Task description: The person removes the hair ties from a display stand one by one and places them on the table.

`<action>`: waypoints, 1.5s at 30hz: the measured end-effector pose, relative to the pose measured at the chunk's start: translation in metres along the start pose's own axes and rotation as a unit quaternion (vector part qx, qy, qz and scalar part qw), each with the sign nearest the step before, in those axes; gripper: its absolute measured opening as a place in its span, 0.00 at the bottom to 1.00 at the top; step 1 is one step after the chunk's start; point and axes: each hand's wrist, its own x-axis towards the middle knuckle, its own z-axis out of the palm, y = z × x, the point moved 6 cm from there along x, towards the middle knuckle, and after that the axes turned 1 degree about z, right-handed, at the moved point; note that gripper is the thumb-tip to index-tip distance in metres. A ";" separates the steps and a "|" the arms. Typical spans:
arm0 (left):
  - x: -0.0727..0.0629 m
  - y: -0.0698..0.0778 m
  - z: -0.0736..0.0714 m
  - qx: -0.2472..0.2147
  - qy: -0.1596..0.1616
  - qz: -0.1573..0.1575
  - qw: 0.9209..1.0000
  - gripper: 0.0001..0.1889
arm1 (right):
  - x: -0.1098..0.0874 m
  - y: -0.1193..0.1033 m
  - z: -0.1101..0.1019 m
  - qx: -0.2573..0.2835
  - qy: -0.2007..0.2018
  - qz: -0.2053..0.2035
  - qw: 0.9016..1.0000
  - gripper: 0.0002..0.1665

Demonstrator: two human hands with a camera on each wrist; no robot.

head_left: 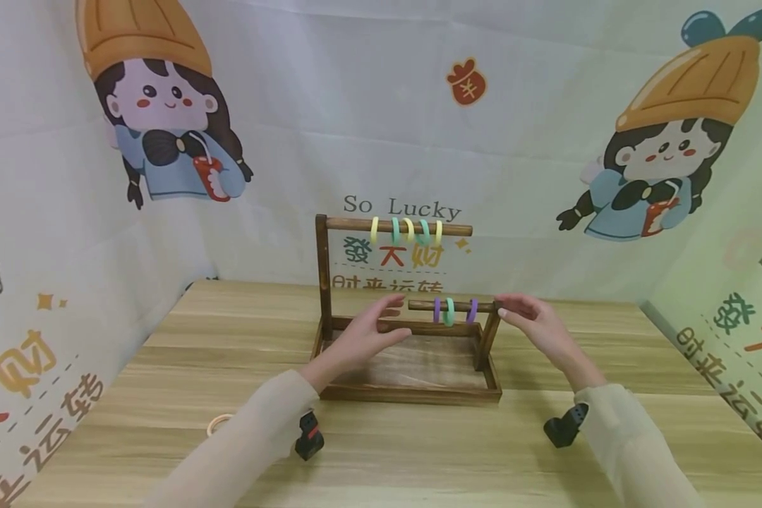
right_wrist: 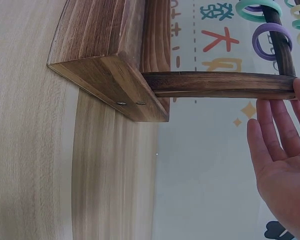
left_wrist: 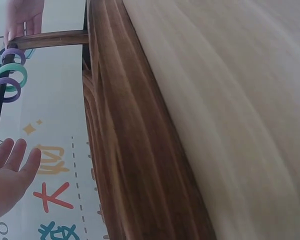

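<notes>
A dark brown wooden stand (head_left: pixel 413 394) has a tray base, a tall left post and a short right post. Two purple rings (head_left: pixel 473 311) with a mint ring (head_left: pixel 449 312) between them hang on its lower bar (head_left: pixel 420 305). At the short post's top, my right hand (head_left: pixel 542 328) holds the wood between thumb and fingers; the fingertips are partly hidden behind it in the right wrist view. My left hand (head_left: pixel 365 335) is just off the lower bar's free end, fingers spread and holding nothing. Several yellow and mint rings (head_left: pixel 395 231) hang from the upper bar (head_left: pixel 460 230).
On the table (head_left: pixel 184 353), a pale ring (head_left: pixel 218 422) lies at the left, partly covered by the left sleeve (head_left: pixel 254 430). A printed cloth (head_left: pixel 514 155) hangs behind and around the table. Both wrists carry small black cameras (head_left: pixel 309 436).
</notes>
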 end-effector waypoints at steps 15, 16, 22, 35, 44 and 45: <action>0.024 0.018 0.005 0.073 0.029 0.032 0.996 0.27 | 0.001 0.001 0.000 0.003 -0.001 -0.009 1.000 0.24; 0.026 0.020 0.006 0.081 0.031 0.034 0.996 0.26 | 0.001 0.001 0.000 0.004 -0.001 -0.009 1.000 0.23; 0.035 0.025 0.013 0.107 0.023 0.033 0.994 0.26 | 0.001 0.000 -0.001 0.003 0.001 -0.012 1.000 0.22; 0.044 0.024 0.022 0.133 0.007 0.030 0.991 0.25 | 0.000 0.001 0.000 0.002 0.002 -0.010 1.000 0.23; 0.046 0.021 0.027 0.128 -0.009 0.017 0.992 0.26 | 0.001 0.002 0.001 0.005 0.000 -0.017 1.000 0.27; 0.046 0.021 0.028 0.126 -0.010 0.017 0.992 0.26 | 0.001 0.002 0.001 0.006 0.000 -0.017 1.000 0.27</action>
